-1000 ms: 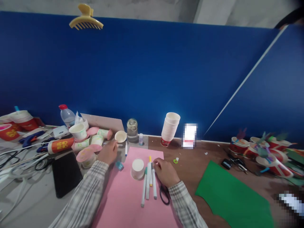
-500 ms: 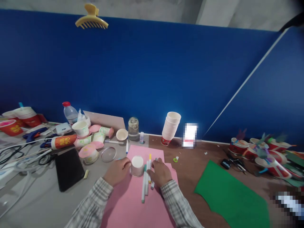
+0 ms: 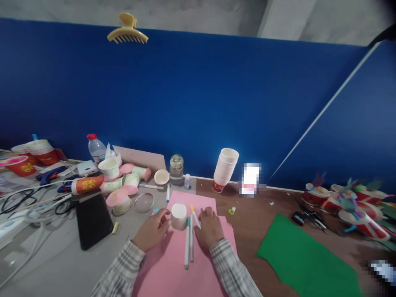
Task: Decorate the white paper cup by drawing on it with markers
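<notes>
A white paper cup (image 3: 178, 216) stands on sheets of pink paper (image 3: 173, 264). Beside its left side is my left hand (image 3: 151, 231), fingers loosely curled and apart, with nothing visible in them; a small light-blue piece (image 3: 157, 210) shows behind the knuckles. My right hand (image 3: 210, 227) curls palm-down over markers to the right of the cup. A yellow-ended marker (image 3: 194, 215) slants in beneath its thumb, and a grey marker end (image 3: 202, 210) pokes out past the fingers. Between my hands lie a teal-ended marker (image 3: 187, 243) and a grey marker (image 3: 191, 243), side by side.
Behind stand a glass jar (image 3: 176, 169), a small glue bottle (image 3: 187, 181) and a tilted cup stack (image 3: 225, 170). Decorated cups (image 3: 119, 201), a black tablet (image 3: 93, 221) and cables lie left. Green paper (image 3: 306, 255) and red cups (image 3: 315, 194) are right. A blue partition (image 3: 198, 95) rises behind.
My right hand has shifted slightly right, and the yellow-ended marker now slants under it. The left fingers have loosened a little beside the cup. The whole view has shifted slightly.
</notes>
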`<state>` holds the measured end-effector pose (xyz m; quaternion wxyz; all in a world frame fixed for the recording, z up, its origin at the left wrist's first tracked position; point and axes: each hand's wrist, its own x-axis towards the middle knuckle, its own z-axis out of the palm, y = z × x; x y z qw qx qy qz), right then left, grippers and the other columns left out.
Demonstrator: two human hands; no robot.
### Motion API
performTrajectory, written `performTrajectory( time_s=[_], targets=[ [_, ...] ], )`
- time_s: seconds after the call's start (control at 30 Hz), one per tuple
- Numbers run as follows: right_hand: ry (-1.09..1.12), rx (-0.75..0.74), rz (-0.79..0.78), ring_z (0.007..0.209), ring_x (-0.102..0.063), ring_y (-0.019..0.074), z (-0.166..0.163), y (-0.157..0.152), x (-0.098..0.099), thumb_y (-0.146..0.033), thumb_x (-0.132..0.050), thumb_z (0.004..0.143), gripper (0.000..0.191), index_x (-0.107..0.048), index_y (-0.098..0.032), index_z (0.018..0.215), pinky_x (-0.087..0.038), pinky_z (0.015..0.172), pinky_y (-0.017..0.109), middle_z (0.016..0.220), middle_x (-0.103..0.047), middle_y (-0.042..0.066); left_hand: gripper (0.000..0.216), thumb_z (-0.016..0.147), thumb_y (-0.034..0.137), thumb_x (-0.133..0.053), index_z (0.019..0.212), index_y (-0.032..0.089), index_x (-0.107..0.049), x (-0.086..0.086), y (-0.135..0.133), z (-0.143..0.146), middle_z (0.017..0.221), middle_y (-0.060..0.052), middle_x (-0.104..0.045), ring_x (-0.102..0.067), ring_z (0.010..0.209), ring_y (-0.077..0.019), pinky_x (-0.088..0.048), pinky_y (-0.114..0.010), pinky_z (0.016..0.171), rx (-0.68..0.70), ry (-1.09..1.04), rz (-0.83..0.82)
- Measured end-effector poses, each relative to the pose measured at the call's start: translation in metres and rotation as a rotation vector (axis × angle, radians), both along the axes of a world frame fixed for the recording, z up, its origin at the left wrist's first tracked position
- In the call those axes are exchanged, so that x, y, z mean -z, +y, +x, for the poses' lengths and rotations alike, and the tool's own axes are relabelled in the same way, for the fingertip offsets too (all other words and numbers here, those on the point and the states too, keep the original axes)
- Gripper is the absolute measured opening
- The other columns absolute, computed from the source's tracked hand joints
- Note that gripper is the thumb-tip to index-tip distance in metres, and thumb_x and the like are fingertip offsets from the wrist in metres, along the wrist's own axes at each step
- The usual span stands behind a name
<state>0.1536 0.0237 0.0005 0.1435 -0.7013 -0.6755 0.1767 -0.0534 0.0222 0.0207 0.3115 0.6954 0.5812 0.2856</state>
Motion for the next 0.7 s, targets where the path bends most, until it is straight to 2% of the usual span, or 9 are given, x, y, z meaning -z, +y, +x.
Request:
performTrajectory(
  time_s=[0.13,0.27,0.33,0.37,0.4,0.47,0.53,0.63,0.7],
  targets=[
    [0.067,0.06,0.064,0.092,-0.05,0.0309,0.0,0.003,-0.004,-0.014,-0.06,0.058,0.011,-0.062,-0.017,0.069,-0.037,0.08,0.037,0.093,-0.057,0.013,0.022,0.064,0.032,-0.052,0.081,0.022,-0.06,-0.004,0.003,-0.008,0.055,-0.002,-0.063,-0.056,0.05,-0.0228,-0.044,-0.034,0.048,-0.144,-0.094,0.158],
    [0.208,0.114,0.167,0.089,-0.051,0.0278,0.006,0.0,-0.034,-0.013,-0.052,0.064,0.009,-0.056,-0.017,0.071,-0.039,0.079,0.036,0.091,-0.056,0.012,0.021,0.068,0.033,-0.05,0.082,0.021,-0.06,-0.025,-0.002,-0.007,0.069,-0.006,-0.064,-0.058,0.062,-0.0235,-0.047,-0.035,0.057,-0.291,-0.273,0.353],
    [0.313,0.097,0.188,0.075,-0.055,0.0208,0.006,-0.007,-0.054,-0.014,-0.043,0.071,0.013,-0.053,-0.02,0.077,-0.043,0.069,0.03,0.08,-0.058,0.006,0.025,0.068,0.035,-0.052,0.087,0.021,-0.059,-0.037,-0.007,-0.001,0.073,-0.006,-0.063,-0.056,0.061,-0.0225,-0.047,-0.034,0.054,-0.232,-0.422,0.324],
    [0.371,0.064,0.173,0.062,-0.055,0.0174,0.005,-0.011,-0.063,-0.017,-0.043,0.072,0.011,-0.052,-0.022,0.076,-0.044,0.059,0.026,0.068,-0.058,0.0,0.029,0.068,0.037,-0.053,0.091,0.02,-0.059,-0.042,-0.01,0.004,0.074,-0.007,-0.062,-0.054,0.056,-0.0207,-0.046,-0.034,0.051,-0.151,-0.509,0.268],
    [0.462,0.005,0.133,0.049,-0.051,0.0141,0.003,-0.017,-0.07,-0.019,-0.043,0.072,0.009,-0.051,-0.023,0.072,-0.042,0.049,0.022,0.057,-0.055,-0.004,0.035,0.068,0.039,-0.053,0.098,0.021,-0.057,-0.045,-0.012,0.008,0.076,-0.007,-0.063,-0.051,0.052,-0.0192,-0.045,-0.034,0.049,-0.034,-0.599,0.179],
    [0.937,-0.171,-0.12,0.037,-0.04,0.0096,-0.005,-0.027,-0.081,-0.021,-0.047,0.07,0.004,-0.05,-0.023,0.071,-0.034,0.039,0.019,0.048,-0.051,-0.008,0.048,0.067,0.044,-0.053,0.109,0.021,-0.052,-0.047,-0.015,0.018,0.078,-0.009,-0.063,-0.049,0.049,-0.0176,-0.044,-0.034,0.049,0.133,-0.799,0.048],
    [1.197,-0.278,-0.292,0.034,-0.034,0.0075,-0.013,-0.036,-0.083,-0.025,-0.046,0.073,0.009,-0.053,-0.023,0.077,-0.029,0.037,0.017,0.044,-0.049,-0.01,0.05,0.066,0.043,-0.056,0.11,0.021,-0.052,-0.045,-0.017,0.024,0.076,-0.009,-0.064,-0.044,0.042,-0.0139,-0.042,-0.033,0.047,0.152,-0.985,-0.022],
    [1.334,-0.399,-0.471,0.034,-0.033,0.006,-0.021,-0.043,-0.079,-0.028,-0.053,0.072,0.014,-0.061,-0.021,0.082,-0.026,0.038,0.016,0.042,-0.049,-0.01,0.041,0.065,0.034,-0.061,0.104,0.023,-0.056,-0.041,-0.018,0.027,0.078,-0.01,-0.067,-0.037,0.033,-0.0083,-0.037,-0.029,0.038,0.149,-1.199,-0.128],
    [1.428,-0.432,-0.599,0.031,-0.035,0.006,-0.024,-0.045,-0.075,-0.034,-0.056,0.072,0.018,-0.064,-0.019,0.08,-0.026,0.036,0.016,0.044,-0.053,-0.008,0.031,0.065,0.029,-0.062,0.095,0.022,-0.061,-0.04,-0.02,0.026,0.074,-0.01,-0.067,-0.037,0.03,-0.0072,-0.032,-0.025,0.032,0.242,-1.25,-0.233]
  ],
)
